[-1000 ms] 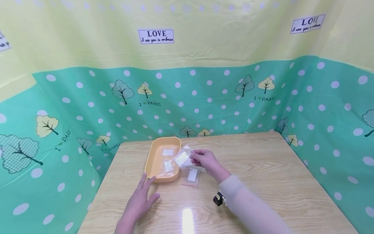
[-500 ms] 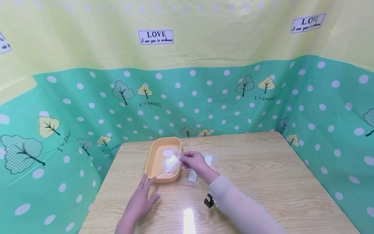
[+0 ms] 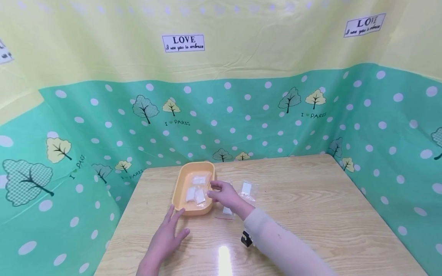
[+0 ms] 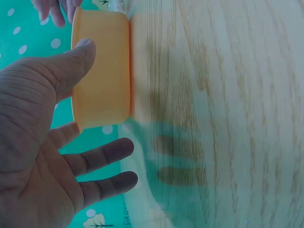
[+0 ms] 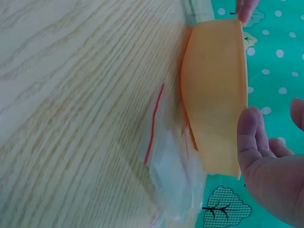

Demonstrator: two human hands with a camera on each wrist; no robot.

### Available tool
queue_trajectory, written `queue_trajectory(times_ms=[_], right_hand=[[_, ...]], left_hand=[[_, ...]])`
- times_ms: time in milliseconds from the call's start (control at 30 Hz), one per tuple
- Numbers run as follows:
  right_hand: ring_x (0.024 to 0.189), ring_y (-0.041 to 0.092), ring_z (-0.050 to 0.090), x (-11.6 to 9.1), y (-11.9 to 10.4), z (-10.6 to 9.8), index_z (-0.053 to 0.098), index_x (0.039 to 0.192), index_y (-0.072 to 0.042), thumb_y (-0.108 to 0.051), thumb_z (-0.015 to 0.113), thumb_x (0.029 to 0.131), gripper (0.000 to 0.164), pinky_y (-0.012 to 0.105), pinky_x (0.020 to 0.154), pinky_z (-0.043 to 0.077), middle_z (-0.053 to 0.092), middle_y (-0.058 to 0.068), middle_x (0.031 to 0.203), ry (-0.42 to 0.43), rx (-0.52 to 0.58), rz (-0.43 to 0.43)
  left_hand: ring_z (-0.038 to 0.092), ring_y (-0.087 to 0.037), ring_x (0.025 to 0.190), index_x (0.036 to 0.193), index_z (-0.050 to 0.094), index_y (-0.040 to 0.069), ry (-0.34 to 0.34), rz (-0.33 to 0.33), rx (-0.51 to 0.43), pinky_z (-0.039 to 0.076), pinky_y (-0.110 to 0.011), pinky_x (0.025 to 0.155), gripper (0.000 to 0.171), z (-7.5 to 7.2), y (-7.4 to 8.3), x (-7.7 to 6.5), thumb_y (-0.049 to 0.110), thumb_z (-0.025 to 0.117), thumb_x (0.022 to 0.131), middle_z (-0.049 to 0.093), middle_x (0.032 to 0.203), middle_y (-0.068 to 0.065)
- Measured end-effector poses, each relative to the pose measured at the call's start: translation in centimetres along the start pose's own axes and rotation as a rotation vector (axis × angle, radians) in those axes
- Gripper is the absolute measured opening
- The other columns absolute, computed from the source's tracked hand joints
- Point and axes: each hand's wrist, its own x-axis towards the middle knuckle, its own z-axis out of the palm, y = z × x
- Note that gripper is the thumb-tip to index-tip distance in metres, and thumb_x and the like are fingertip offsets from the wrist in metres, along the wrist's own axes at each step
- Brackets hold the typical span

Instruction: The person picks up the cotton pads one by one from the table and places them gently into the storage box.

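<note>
left hand [image 3: 164,234] spread wide, gripping nothing, prob just steadying the tub [image 3: 200,211] | right hand [image 3: 226,196] hovering loose, empty, at its edge | tub likely corralling those bags [image 3: 190,194] inside

- Head view: right hand [image 3: 224,194] partly covers the red-edged bag [image 3: 226,214].
- Sleeve [image 3: 279,241] hides part of the black device [image 3: 246,239] from me.
- White packets [image 3: 200,196]: contents too small for me to identify.
</note>
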Motion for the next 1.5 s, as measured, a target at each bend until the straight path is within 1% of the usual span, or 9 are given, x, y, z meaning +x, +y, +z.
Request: queue_trajectory(times_ms=[133, 367, 533, 733, 933, 1100, 1267, 1367, 1500], right_hand=[[0.118, 0.048, 0.069, 0.1, 0.4, -0.2, 0.051, 0.155, -0.001, -0.021, 0.074, 0.100, 0.064, 0.047, 0.105, 0.062, 0.054, 0.024, 0.159, 0.002, 0.006, 0.010], [0.120, 0.047, 0.069, 0.4, 0.5, -0.3, 0.052, 0.154, -0.002, -0.024, 0.074, 0.101, 0.061, 0.045, 0.105, 0.062, 0.054, 0.024, 0.159, -0.003, 0.003, 0.027], [0.117, 0.043, 0.072, 0.3, 0.4, -0.4, 0.055, 0.152, -0.002, -0.022, 0.072, 0.102, 0.057, 0.041, 0.102, 0.063, 0.059, 0.024, 0.153, 0.008, -0.005, 0.033], [0.114, 0.037, 0.074, 0.2, 0.4, -2.0, 0.058, 0.148, 0.000, -0.022, 0.072, 0.102, 0.053, 0.046, 0.102, 0.063, 0.066, 0.021, 0.144, 0.055, -0.046, 0.017], [0.119, 0.031, 0.071, 0.5, 1.6, -6.5, 0.063, 0.144, -0.005, -0.020, 0.072, 0.102, 0.046, 0.045, 0.103, 0.063, 0.070, 0.016, 0.140, 0.196, -0.314, -0.007], [0.136, 0.039, 0.063, 0.3, 2.5, -10.7, 0.061, 0.148, -0.007, -0.022, 0.071, 0.103, 0.049, 0.054, 0.116, 0.054, 0.064, 0.017, 0.150, 0.292, -0.628, 0.080], [0.133, 0.042, 0.064, -0.1, 3.4, -12.8, 0.061, 0.147, -0.004, -0.024, 0.074, 0.099, 0.054, 0.060, 0.116, 0.051, 0.065, 0.020, 0.148, 0.250, -0.833, 0.110], [0.129, 0.041, 0.066, -0.5, 4.3, -13.1, 0.064, 0.143, -0.002, -0.022, 0.075, 0.095, 0.053, 0.059, 0.114, 0.052, 0.069, 0.021, 0.143, 0.212, -0.886, 0.081], [0.128, 0.040, 0.067, -0.6, 5.5, -13.3, 0.070, 0.134, 0.000, -0.017, 0.077, 0.092, 0.046, 0.056, 0.113, 0.054, 0.072, 0.021, 0.134, 0.225, -0.952, 0.042]], left_hand=[[0.049, -0.057, 0.145, 0.165, 0.042, 0.021, 0.005, 0.003, 0.003, 0.047, -0.074, 0.112, 0.076, -0.1, 0.1, 0.0, 0.036, 0.076, 0.099, 0.014, 0.179, -0.023], [0.049, -0.058, 0.145, 0.165, 0.041, 0.021, 0.004, -0.002, -0.001, 0.047, -0.074, 0.111, 0.076, -0.2, 0.3, 0.0, 0.036, 0.076, 0.100, 0.013, 0.179, -0.023], [0.048, -0.057, 0.146, 0.165, 0.041, 0.021, 0.006, 0.000, -0.003, 0.047, -0.074, 0.112, 0.076, -0.1, 0.2, 0.0, 0.036, 0.076, 0.100, 0.013, 0.179, -0.023], [0.047, -0.057, 0.147, 0.165, 0.041, 0.022, 0.004, 0.002, -0.006, 0.046, -0.074, 0.113, 0.076, 0.0, 0.1, 0.1, 0.036, 0.076, 0.100, 0.013, 0.179, -0.022], [0.048, -0.057, 0.146, 0.165, 0.041, 0.022, 0.004, 0.000, 0.000, 0.048, -0.074, 0.112, 0.076, 0.0, -0.1, 0.1, 0.038, 0.076, 0.100, 0.013, 0.179, -0.022], [0.048, -0.056, 0.146, 0.165, 0.040, 0.022, -0.005, 0.001, 0.005, 0.048, -0.074, 0.111, 0.076, -0.1, -0.2, 0.2, 0.039, 0.076, 0.100, 0.012, 0.180, -0.022], [0.048, -0.057, 0.145, 0.166, 0.040, 0.023, -0.011, -0.002, 0.011, 0.049, -0.075, 0.109, 0.076, -0.1, -0.2, 0.2, 0.039, 0.075, 0.100, 0.011, 0.179, -0.022], [0.049, -0.058, 0.144, 0.166, 0.039, 0.023, -0.016, 0.001, 0.005, 0.050, -0.075, 0.108, 0.076, -0.1, -0.2, 0.3, 0.039, 0.075, 0.100, 0.011, 0.180, -0.022], [0.049, -0.057, 0.145, 0.166, 0.039, 0.023, -0.017, 0.012, -0.001, 0.050, -0.075, 0.108, 0.076, 0.1, -0.2, 0.5, 0.039, 0.075, 0.101, 0.011, 0.180, -0.021]])
